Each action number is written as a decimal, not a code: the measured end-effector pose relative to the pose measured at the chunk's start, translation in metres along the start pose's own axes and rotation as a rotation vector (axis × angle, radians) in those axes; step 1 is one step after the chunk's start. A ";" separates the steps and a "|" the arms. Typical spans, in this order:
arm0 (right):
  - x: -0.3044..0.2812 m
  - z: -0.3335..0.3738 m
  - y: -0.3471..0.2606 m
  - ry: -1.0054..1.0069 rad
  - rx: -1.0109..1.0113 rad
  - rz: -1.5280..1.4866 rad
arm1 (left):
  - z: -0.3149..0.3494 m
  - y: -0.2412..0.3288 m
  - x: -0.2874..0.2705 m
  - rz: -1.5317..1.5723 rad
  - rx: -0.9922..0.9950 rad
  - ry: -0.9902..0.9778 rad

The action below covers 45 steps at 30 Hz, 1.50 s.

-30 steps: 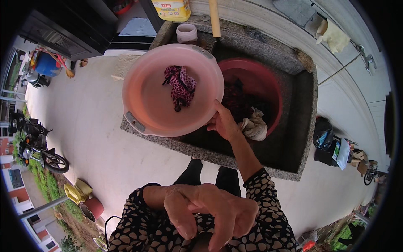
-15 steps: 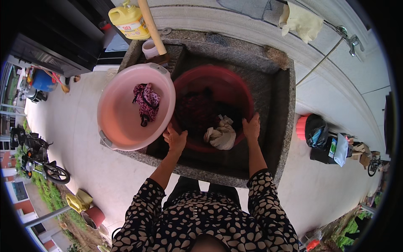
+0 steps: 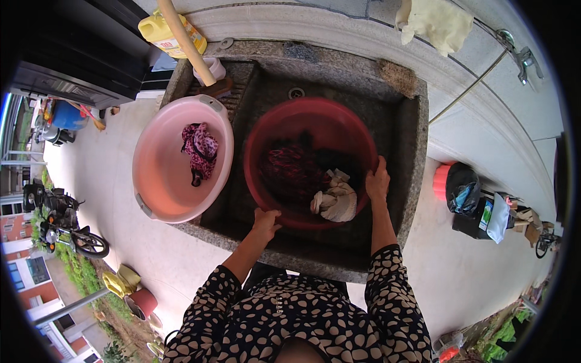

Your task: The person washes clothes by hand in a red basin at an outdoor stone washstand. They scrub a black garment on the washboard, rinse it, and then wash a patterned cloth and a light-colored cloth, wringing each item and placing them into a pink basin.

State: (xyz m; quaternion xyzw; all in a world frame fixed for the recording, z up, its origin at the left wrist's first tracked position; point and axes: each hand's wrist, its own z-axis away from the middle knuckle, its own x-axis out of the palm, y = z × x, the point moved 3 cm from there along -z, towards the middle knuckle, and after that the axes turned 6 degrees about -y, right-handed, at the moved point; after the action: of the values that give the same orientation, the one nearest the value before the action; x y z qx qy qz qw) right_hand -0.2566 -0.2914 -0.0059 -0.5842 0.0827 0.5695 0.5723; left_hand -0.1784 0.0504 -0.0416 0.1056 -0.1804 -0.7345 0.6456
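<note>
A dark red basin (image 3: 253,187) sits inside the stone sink. Dark wet clothes (image 3: 290,172) lie in it, with a crumpled whitish cloth (image 3: 338,201) on their near right side. My left hand (image 3: 265,224) grips the near left rim of this basin, and my right hand (image 3: 377,180) grips its right rim. The fingers of both hands are partly hidden by the rim. Left of it, a pink basin (image 3: 148,181) rests tilted on the sink's left side, holding a pink and black patterned garment (image 3: 200,151). Neither hand touches the pink basin.
The stone sink (image 3: 422,127) has a raised rim, a drain (image 3: 296,93) and a ridged washboard at left. A wooden-handled brush (image 3: 187,45) leans there by a yellow jug (image 3: 163,33). A scrubbing pad (image 3: 396,77) lies on the back rim; a tap (image 3: 521,57) is on the wall.
The red basin has shifted right and nearer, uncovering the drain behind it. Both hands moved with it on its rim. A wider gap now separates it from the pink basin.
</note>
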 end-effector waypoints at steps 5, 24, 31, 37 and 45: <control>0.002 0.014 -0.001 0.218 -0.028 0.558 | 0.030 -0.001 0.024 -0.178 -0.040 0.063; 0.124 -0.013 -0.062 -0.052 -0.507 0.450 | -0.102 0.076 0.114 -1.578 0.710 0.117; 0.139 -0.059 -0.047 -0.183 -0.301 0.352 | -0.116 0.115 0.137 -1.624 0.800 0.177; 0.123 -0.113 -0.002 -0.507 -0.058 -0.332 | -0.101 0.128 0.129 -0.634 0.285 -0.212; 0.122 0.056 -0.084 -0.221 -0.608 0.396 | -0.039 0.106 0.079 -0.569 0.262 0.005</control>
State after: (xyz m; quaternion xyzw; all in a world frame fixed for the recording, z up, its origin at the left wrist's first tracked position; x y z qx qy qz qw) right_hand -0.1843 -0.1536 -0.0331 -0.6353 -0.0410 0.7271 0.2569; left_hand -0.0779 -0.0435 -0.0288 0.2359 -0.2349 -0.8561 0.3953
